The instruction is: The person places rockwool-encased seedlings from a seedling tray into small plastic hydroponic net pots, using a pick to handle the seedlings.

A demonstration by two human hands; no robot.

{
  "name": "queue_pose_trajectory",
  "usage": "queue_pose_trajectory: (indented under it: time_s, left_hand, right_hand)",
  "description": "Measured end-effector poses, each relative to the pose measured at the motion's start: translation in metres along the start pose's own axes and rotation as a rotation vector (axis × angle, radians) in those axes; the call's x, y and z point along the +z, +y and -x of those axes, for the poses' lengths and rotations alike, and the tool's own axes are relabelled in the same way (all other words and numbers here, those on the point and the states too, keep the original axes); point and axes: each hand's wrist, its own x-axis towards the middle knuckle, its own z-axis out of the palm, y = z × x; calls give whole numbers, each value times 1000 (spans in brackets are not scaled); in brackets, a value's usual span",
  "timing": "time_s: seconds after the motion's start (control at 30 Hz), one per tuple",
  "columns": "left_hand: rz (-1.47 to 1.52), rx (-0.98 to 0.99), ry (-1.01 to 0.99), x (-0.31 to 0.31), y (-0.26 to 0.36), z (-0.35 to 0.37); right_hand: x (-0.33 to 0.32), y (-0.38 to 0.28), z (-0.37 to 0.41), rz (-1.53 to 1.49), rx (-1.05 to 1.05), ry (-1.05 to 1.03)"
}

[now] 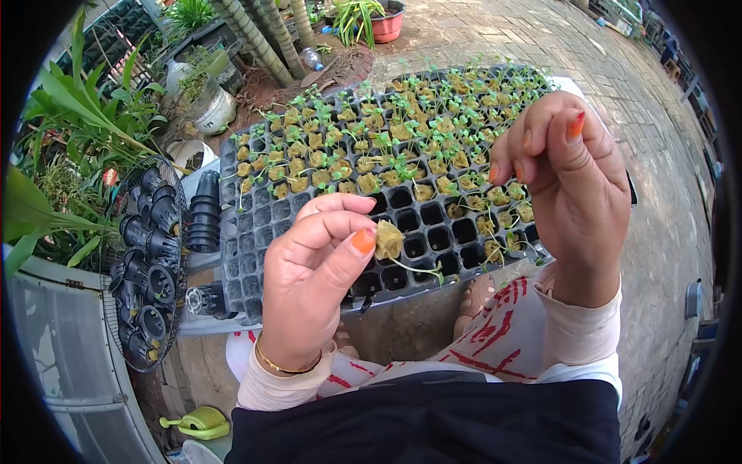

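Between the thumb and fingers of my left hand [313, 271] is a seedling plug [389, 240], a yellowish-brown spongy lump. Its thin pale stem hangs down to the right and ends in small green leaves. My right hand [576, 166] is raised over the right end of the trays, thumb and fingers drawn together in a pinch. Anything held in that pinch is hidden. Below both hands lies a black seedling tray [413, 219] with many square cells. Several cells near my left hand are bare, while those farther back hold similar plugs with green sprouts.
Left of the trays, a black wire basket [182, 267] holds several black net cups. A stack of black cups [205, 213] and a single cup [207, 300] stand beside it. A green watering can [202, 422] is on the ground. Plants and a white bucket [212, 112] are behind.
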Motion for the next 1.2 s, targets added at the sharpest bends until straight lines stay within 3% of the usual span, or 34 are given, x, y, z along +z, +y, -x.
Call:
queue_pose_trajectory:
  time_s: [0.1,0.23,0.27,0.37,0.47,0.57,0.63,0.7,0.8,1.07,1.13,1.2]
  left_hand:
    - [393,-227,31,-5,2,3]
    - [738,-318,-57,-18,-8,9]
    - [740,-309,-50,-16,-5,10]
    - [902,-522,84,-8,6,12]
    - [900,-555,67,-5,10,14]
    - [865,-515,-15,-9,4,15]
    - [852,-480,-55,-8,6,15]
    - [575,-313,48,-2,12,16]
    - [550,-328,13,-4,14,15]
    - [688,-386,-18,-11,7,13]
    - [725,-395,-20,-12,7,12]
    - [804,-424,1,-13,9,11]
  right_hand:
    - [9,-1,4,129,286,-98]
    - [36,6,12,341,216,-232]
    - [40,4,11,438,188,-283]
    - [51,10,12,447,91,-300]
    - [56,11,11,460,37,-325]
    - [58,6,11,372,170,-327]
    - [57,-1,9,247,413,-284]
    - [56,3,8,251,399,-272]
    - [55,2,8,219,447,-275]
    - [55,-9,2,91,506,-275]
    - [55,-6,7,-6,516,-140]
    - [50,-5,9,119,459,-159]
